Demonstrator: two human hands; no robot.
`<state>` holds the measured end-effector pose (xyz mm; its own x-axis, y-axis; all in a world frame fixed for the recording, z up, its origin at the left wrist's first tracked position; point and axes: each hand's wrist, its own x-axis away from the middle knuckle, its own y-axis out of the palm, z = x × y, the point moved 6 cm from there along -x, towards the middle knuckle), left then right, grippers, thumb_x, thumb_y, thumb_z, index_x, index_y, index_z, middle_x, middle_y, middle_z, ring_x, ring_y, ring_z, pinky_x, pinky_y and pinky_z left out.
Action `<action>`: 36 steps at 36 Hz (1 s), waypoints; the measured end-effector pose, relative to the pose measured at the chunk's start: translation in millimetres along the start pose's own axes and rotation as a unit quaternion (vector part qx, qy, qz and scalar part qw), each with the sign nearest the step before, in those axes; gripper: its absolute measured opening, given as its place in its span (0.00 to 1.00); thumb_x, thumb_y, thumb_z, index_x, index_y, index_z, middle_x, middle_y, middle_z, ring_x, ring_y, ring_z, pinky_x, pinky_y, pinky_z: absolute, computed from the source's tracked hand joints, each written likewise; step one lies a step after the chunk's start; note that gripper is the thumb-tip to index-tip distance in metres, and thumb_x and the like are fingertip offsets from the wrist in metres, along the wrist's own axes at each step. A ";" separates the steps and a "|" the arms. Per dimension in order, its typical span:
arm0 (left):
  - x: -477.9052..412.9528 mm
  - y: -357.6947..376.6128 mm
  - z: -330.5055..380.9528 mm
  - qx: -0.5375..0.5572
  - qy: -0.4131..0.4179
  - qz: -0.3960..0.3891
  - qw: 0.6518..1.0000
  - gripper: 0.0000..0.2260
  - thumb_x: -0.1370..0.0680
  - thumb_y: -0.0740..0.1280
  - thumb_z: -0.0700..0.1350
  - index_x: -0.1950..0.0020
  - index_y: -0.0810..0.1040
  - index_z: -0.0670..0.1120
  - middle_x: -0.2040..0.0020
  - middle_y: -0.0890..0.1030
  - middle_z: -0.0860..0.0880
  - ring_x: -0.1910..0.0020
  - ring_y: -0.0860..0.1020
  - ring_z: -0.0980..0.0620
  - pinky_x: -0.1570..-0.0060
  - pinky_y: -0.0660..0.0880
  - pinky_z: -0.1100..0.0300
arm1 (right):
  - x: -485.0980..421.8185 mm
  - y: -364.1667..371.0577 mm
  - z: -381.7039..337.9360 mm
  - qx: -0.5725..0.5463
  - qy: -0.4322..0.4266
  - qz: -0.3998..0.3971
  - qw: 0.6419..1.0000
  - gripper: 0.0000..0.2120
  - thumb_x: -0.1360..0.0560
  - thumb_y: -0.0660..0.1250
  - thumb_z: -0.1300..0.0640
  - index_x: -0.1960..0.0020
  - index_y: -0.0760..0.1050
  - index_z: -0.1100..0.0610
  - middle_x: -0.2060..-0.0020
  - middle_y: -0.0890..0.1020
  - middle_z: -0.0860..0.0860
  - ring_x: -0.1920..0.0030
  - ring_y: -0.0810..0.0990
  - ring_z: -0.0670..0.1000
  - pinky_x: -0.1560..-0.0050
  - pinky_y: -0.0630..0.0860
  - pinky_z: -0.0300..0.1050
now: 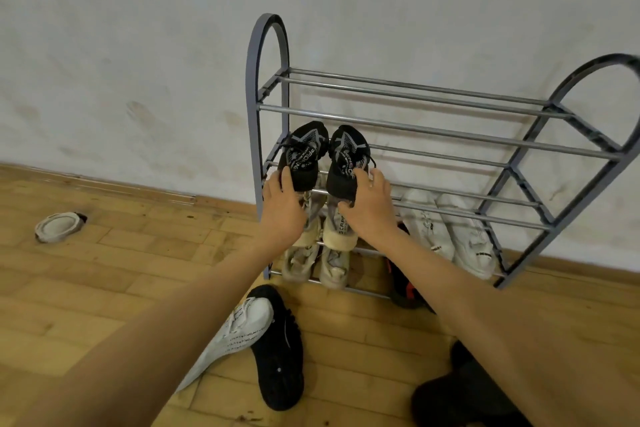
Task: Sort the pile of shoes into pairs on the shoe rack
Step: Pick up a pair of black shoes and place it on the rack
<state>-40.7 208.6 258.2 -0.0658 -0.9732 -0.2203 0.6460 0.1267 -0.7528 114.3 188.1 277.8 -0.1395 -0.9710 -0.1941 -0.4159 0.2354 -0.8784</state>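
I seat a black pair [323, 158] on the shoe rack [450, 135], left hand [282, 208] and right hand [369, 208] fingers curled over the heels; next, I judge, match the floor's white sneaker [239, 333]

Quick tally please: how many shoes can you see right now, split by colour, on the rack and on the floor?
Black, on the rack under the left hand and right hand: 2
Beige, on rack: 4
White, on rack: 2
White, on floor: 1
Black, on floor: 2
Total: 11; the dark shape at bottom right is unclear.
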 end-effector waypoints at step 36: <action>171.4 119.9 -293.1 -0.304 -0.226 -0.229 0.897 0.22 0.24 0.62 0.37 0.30 0.62 0.40 0.34 0.67 0.39 0.42 0.74 0.38 0.46 0.74 0.45 | 201.5 325.5 46.5 -0.031 0.061 -0.386 0.920 0.56 0.34 0.74 0.42 0.23 0.38 0.53 0.26 0.53 0.58 0.27 0.57 0.60 0.38 0.69 0.53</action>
<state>-197.4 113.2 -51.6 0.1855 -0.9107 0.3691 0.0879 -0.3588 -0.9293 -7.4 67.1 -67.5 0.1205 -0.8383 0.5317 -0.4834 -0.5174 -0.7061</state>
